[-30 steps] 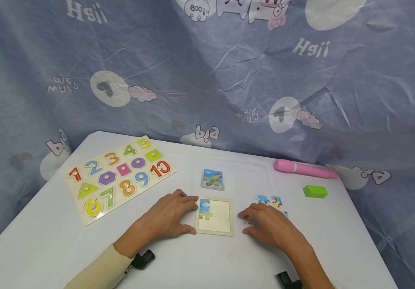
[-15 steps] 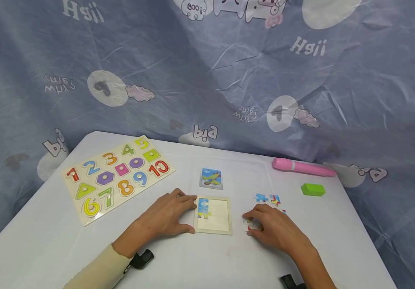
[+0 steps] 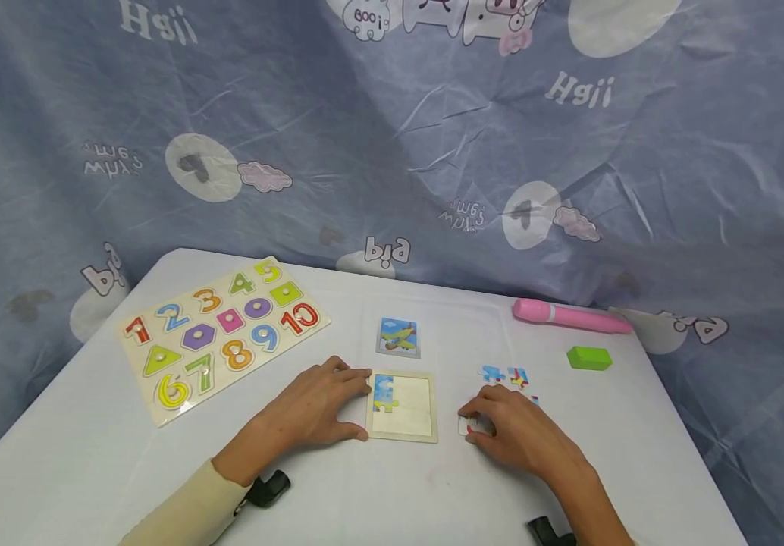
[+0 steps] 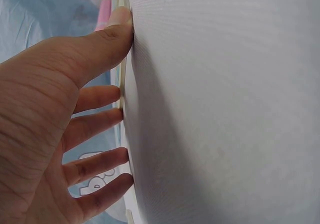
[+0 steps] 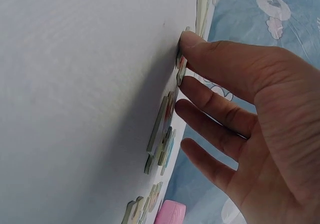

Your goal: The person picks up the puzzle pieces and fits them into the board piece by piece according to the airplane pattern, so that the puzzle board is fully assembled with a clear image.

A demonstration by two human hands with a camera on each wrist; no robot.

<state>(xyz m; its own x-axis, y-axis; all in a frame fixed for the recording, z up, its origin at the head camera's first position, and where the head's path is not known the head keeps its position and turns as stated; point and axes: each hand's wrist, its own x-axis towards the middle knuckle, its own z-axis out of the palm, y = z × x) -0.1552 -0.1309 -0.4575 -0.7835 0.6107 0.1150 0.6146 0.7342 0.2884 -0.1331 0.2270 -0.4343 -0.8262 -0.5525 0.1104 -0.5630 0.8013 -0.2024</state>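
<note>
Wooden jigsaw tray, part filled, with one piece in a right-hand pinch

Item 1. Jigsaw tray [image 3: 415,413], square, pale wood, flat on the white bench [image 3: 399,493] between the two hands. Upper left corner occupied by a fitted section [image 3: 383,388], blue above and yellow-green below; whether of one piece or more, too small to tell.

Item 2. Left hand [image 3: 310,402], fingers spread. The thumb touched the tray's side near its lower left corner, and the forefinger its upper left side.

Item 3. Right hand [image 3: 525,431], to the right of the tray. Thumb and forefinger pinched a small puzzle piece [image 3: 465,426] by its edges, the remaining fingers apart. The piece, pale with some red, stood just beside the tray's right side, outside it; whether it touched the bench could not be told.

Item 4. Loose pieces: a blue one [image 3: 492,373] and a blue, red and yellow one [image 3: 518,378], side by side beyond the right hand; a further piece [image 3: 534,400] lay mostly hidden behind the knuckles.

Item 5. Picture card [image 3: 398,336], yellow-green aeroplane on blue, just beyond the tray.

Item 6. Number board [image 3: 228,377], figures 1 to 10 with coloured shapes, set aslant at left.

Item 7. Pink cylinder [image 3: 572,316], lying at the far right edge, with a green block [image 3: 589,358] near it.

Item 8. Blue-grey printed cloth [image 3: 392,136], hung behind the bench.
</note>
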